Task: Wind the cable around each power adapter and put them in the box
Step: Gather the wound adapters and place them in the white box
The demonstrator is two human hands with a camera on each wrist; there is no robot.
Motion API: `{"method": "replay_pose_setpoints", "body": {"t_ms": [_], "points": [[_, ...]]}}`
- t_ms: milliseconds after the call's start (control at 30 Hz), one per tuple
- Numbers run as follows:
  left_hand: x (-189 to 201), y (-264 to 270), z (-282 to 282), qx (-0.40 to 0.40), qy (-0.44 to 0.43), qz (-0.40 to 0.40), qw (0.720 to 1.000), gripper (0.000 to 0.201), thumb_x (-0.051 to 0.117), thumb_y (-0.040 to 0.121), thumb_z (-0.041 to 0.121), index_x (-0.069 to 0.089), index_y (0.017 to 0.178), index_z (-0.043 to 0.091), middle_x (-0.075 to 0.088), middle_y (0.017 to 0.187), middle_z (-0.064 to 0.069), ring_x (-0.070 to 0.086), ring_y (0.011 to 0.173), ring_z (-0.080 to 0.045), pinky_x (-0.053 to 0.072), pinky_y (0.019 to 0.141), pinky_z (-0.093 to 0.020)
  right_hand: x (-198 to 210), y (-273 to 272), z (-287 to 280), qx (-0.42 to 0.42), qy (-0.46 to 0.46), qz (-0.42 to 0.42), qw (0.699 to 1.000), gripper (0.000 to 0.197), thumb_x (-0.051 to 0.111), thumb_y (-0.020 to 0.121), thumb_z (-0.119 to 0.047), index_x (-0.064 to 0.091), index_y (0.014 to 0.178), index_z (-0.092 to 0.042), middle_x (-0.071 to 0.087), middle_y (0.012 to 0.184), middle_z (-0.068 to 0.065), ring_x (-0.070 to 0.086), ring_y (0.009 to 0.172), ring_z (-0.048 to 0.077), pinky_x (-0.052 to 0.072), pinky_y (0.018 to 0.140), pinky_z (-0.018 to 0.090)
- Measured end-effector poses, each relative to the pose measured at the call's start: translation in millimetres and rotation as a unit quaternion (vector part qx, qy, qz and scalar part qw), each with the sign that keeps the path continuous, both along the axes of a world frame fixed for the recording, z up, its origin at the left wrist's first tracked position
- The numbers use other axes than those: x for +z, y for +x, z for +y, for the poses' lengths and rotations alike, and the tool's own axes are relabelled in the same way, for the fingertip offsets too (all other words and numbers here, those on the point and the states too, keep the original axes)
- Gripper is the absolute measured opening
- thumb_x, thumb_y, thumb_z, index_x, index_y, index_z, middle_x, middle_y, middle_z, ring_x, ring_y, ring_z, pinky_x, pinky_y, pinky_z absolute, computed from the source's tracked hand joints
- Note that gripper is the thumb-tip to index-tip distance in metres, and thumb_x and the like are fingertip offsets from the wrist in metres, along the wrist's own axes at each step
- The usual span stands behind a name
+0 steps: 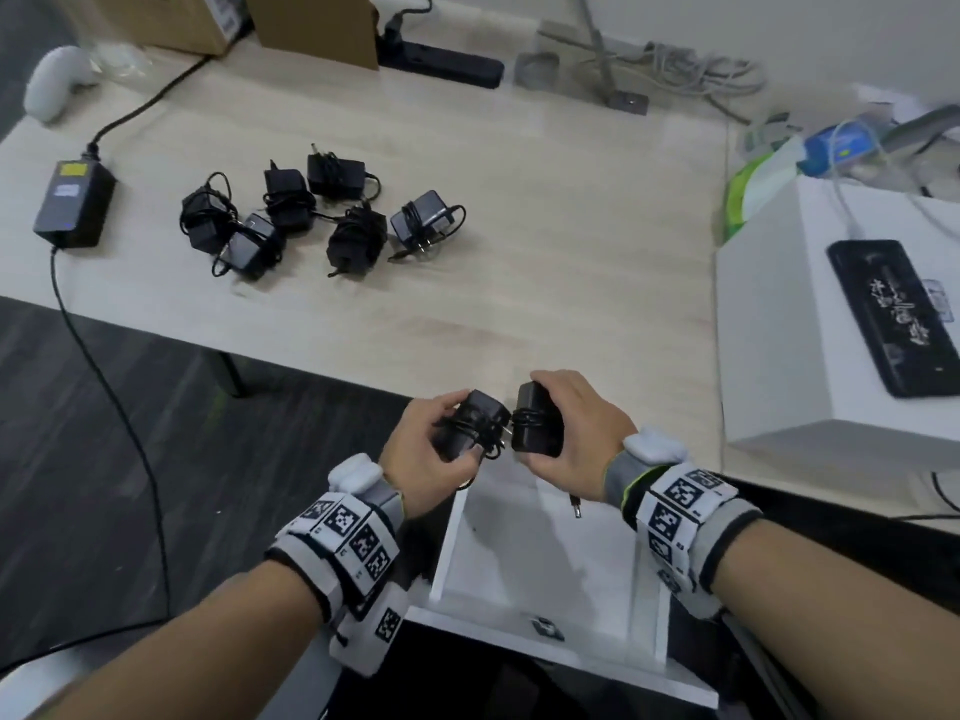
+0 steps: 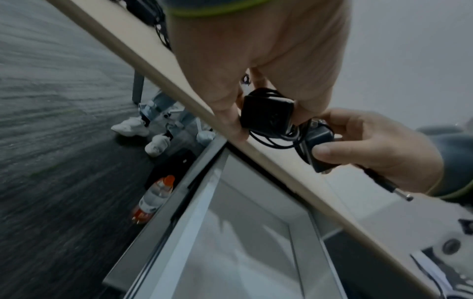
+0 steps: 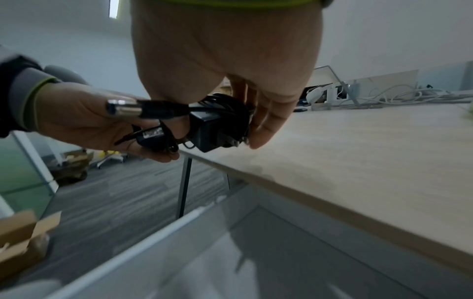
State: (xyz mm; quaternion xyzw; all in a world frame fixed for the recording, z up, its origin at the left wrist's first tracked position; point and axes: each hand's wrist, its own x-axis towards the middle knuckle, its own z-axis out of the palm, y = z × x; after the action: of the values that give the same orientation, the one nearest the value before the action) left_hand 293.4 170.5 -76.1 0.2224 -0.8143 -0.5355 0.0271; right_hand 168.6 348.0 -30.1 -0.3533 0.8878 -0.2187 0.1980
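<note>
My left hand (image 1: 426, 449) grips a black power adapter (image 1: 470, 426) with its cable wound round it. My right hand (image 1: 576, 423) grips a second black adapter (image 1: 537, 426), also wrapped. The two adapters touch, held over the table's front edge above an open white box (image 1: 545, 563). A barrel plug (image 1: 575, 506) dangles below the right hand over the box. In the left wrist view the left-hand adapter (image 2: 267, 115) sits beside the right-hand one (image 2: 317, 147). Several wound adapters (image 1: 358, 236) lie on the wooden table (image 1: 571, 226) at the left.
A large power brick (image 1: 72, 200) with its cord lies at the table's left edge. A black power strip (image 1: 441, 65) and cardboard boxes stand at the back. A white case (image 1: 779, 314) with a black device on it is at the right. A bottle (image 2: 156, 194) lies on the floor.
</note>
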Motion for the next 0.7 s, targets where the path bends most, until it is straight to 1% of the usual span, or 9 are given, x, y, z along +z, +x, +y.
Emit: {"method": "replay_pose_setpoints", "body": {"t_ms": [100,167,200,233,333,433,500,600,700], "points": [[-11.2,5.8,16.3,-0.01,-0.024,-0.036,0.999,0.063,0.077,0.072,0.024,0.054,0.131,0.026,0.053,0.119,0.003,0.057,0.103,-0.001,0.04,0.083,-0.001,-7.0,9.2,19.4,0.014,0.028,-0.001,1.0,0.078,0.071,0.072,-0.042,0.036,0.14,-0.022,0.041,0.137,-0.006,0.052,0.117,0.015,0.042,0.083,0.022],[-16.7,6.2,25.3,-0.015,-0.045,-0.065,0.997,0.062,0.077,0.073,0.021,0.055,0.131,0.022,0.051,0.121,0.002,0.054,0.101,-0.001,0.036,0.08,0.003,-12.3,15.2,28.8,0.03,0.055,-0.006,0.998,0.08,0.068,0.073,-0.045,0.033,0.142,-0.022,0.039,0.139,-0.006,0.052,0.116,0.015,0.04,0.081,0.021],[-17.8,6.7,28.9,-0.018,-0.052,-0.077,0.995,0.061,0.076,0.074,0.022,0.055,0.131,0.022,0.052,0.123,0.002,0.053,0.102,-0.002,0.034,0.08,0.004,-14.4,18.3,33.2,0.041,0.061,-0.008,0.997,0.08,0.067,0.073,-0.046,0.033,0.141,-0.021,0.039,0.138,-0.005,0.052,0.115,0.017,0.041,0.08,0.022],[-18.2,7.9,32.7,-0.024,-0.057,-0.093,0.994,0.06,0.076,0.074,0.023,0.055,0.131,0.023,0.053,0.124,0.003,0.054,0.104,-0.003,0.035,0.082,0.001,-16.2,21.3,37.7,0.049,0.06,-0.005,0.997,0.079,0.066,0.073,-0.046,0.034,0.141,-0.021,0.04,0.137,-0.004,0.054,0.113,0.019,0.042,0.078,0.024],[-22.4,12.5,45.0,-0.047,-0.053,-0.128,0.989,0.059,0.074,0.075,0.025,0.054,0.131,0.025,0.061,0.122,0.003,0.06,0.107,-0.011,0.045,0.09,-0.019,-22.5,29.9,49.9,0.078,0.06,-0.001,0.995,0.078,0.063,0.072,-0.048,0.037,0.139,-0.018,0.045,0.132,-0.002,0.057,0.106,0.022,0.049,0.077,0.03],[-22.9,14.3,51.7,-0.068,-0.051,-0.13,0.988,0.059,0.074,0.076,0.021,0.054,0.131,0.022,0.059,0.122,-0.001,0.06,0.107,-0.016,0.047,0.093,-0.026,-28.0,39.2,56.4,0.106,0.082,-0.009,0.991,0.077,0.057,0.072,-0.054,0.033,0.139,-0.024,0.045,0.13,-0.005,0.054,0.11,0.019,0.053,0.079,0.039],[-23.3,12.2,55.9,-0.075,-0.07,-0.139,0.985,0.059,0.073,0.076,0.022,0.053,0.132,0.02,0.058,0.122,-0.003,0.059,0.108,-0.019,0.048,0.094,-0.03,-33.5,40.7,58.4,0.104,0.117,-0.015,0.987,0.079,0.057,0.072,-0.054,0.029,0.14,-0.026,0.043,0.132,-0.005,0.053,0.111,0.02,0.053,0.081,0.039],[-27.6,5.5,68.2,-0.061,-0.108,-0.176,0.977,0.059,0.067,0.08,0.03,0.047,0.135,0.023,0.054,0.125,-0.004,0.06,0.105,-0.022,0.049,0.09,-0.032,-39.9,36.8,59.4,0.059,0.177,-0.025,0.982,0.082,0.061,0.075,-0.051,0.025,0.142,-0.023,0.04,0.137,-0.002,0.051,0.116,0.024,0.05,0.086,0.035],[-34.8,-2.7,86.2,-0.059,-0.128,-0.207,0.968,0.062,0.058,0.087,0.036,0.032,0.143,0.027,0.045,0.132,-0.007,0.061,0.101,-0.026,0.052,0.086,-0.039,-47.5,33.1,57.8,0.006,0.212,-0.049,0.976,0.078,0.065,0.077,-0.046,0.027,0.141,-0.02,0.04,0.136,0.002,0.056,0.11,0.028,0.048,0.085,0.032]]}}
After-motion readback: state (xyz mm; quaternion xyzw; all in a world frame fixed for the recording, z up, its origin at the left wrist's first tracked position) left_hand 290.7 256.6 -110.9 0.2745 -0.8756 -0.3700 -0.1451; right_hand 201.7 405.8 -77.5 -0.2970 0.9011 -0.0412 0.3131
